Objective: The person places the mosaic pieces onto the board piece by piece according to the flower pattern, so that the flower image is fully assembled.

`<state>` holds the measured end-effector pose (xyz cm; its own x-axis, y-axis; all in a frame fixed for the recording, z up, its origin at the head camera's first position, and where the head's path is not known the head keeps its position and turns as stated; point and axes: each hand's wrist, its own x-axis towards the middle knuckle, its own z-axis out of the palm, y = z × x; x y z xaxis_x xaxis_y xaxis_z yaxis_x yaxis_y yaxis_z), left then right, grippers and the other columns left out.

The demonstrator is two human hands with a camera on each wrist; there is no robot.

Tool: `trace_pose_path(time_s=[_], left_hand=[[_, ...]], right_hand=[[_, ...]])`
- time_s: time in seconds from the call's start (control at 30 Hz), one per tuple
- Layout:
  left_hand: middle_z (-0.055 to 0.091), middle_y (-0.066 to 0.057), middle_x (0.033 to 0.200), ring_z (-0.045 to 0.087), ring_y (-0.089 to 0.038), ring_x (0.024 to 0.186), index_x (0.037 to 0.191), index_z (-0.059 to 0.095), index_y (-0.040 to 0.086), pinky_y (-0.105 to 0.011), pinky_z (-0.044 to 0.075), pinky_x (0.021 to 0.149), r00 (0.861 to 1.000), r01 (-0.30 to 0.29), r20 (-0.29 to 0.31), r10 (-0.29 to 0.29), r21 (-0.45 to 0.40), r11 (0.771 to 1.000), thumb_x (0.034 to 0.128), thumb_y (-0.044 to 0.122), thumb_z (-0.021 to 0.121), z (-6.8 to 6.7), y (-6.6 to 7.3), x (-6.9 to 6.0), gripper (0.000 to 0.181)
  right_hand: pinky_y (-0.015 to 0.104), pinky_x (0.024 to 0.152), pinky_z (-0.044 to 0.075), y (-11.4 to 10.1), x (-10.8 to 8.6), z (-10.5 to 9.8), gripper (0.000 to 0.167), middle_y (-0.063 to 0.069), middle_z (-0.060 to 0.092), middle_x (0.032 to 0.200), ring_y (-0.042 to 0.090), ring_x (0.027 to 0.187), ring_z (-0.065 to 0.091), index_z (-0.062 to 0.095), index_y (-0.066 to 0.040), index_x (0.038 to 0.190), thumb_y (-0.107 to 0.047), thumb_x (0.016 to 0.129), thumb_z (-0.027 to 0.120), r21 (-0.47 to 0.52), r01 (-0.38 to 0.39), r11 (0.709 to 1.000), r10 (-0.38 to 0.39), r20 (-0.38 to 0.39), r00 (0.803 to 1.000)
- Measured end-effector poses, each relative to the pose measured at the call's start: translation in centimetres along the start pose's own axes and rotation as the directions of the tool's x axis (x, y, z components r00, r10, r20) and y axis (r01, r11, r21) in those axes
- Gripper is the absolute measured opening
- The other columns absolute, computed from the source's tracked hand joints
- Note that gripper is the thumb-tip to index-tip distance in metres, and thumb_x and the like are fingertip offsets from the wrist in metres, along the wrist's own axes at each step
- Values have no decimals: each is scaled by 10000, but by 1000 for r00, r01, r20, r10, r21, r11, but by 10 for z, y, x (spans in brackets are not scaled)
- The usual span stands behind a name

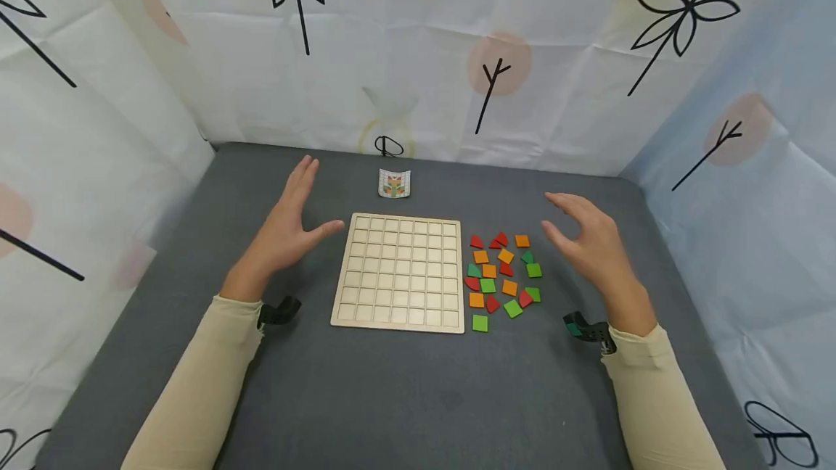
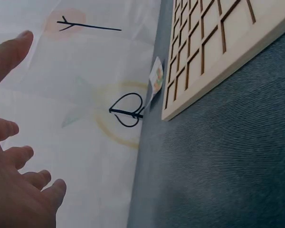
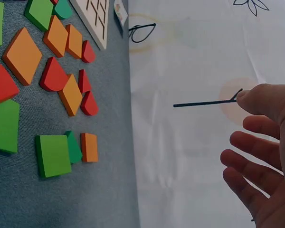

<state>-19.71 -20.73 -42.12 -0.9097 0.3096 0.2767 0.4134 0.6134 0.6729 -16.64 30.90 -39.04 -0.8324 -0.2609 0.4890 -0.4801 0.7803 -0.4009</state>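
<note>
A pale wooden grid board lies flat on the dark grey table, its square cells bare. To its right is a loose spread of small flat tiles: orange squares, light green squares, red rounded pieces and darker green pieces. My left hand hovers left of the board, fingers extended and thumb toward the board's edge, holding nothing. Right of the tiles my right hand is held in the air, fingers loosely bent, with nothing in it. Both hands also show in their wrist views.
Behind the board a small patterned card rests on the table. White cloth walls with line-drawn plants enclose the table at the back and both sides. Dark straps with cameras sit at both wrists.
</note>
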Motion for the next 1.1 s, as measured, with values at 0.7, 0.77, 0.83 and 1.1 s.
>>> trace_pose_path(time_s=[0.7,0.77,0.83,1.1], left_hand=[[15,4,1825,34,-283,1665,1766,137,151,-701,180,1248,981,43,196,-13,-154,987,941,305,894,47,-34,-1,1130],[16,14,1825,34,-276,1664,1768,136,177,-698,177,1250,979,47,203,-12,-172,984,942,304,894,50,-37,-2,1128],[21,14,1825,34,-270,1665,1769,135,200,-692,173,1254,978,51,210,-12,-183,982,942,305,896,52,-39,-2,1129],[70,0,1822,84,-301,1662,1760,177,137,-669,178,1262,972,57,234,-14,-178,982,915,320,923,58,-45,-3,1141]], right_hand=[[588,825,544,-1,8,29,345,209,672,1352,402,1033,658,735,7,1335,-28,995,784,-21,-64,998,67,168,983],[592,830,547,-2,9,31,337,209,671,1345,405,1042,660,733,6,1337,-40,1005,776,-24,-76,997,80,188,979],[596,845,551,-2,9,34,337,206,670,1341,409,1053,663,731,6,1342,-50,1013,773,-24,-87,996,90,212,973],[604,902,555,-1,14,44,350,210,652,1358,405,1080,662,721,8,1367,-63,1027,759,-19,-131,991,130,308,943]])
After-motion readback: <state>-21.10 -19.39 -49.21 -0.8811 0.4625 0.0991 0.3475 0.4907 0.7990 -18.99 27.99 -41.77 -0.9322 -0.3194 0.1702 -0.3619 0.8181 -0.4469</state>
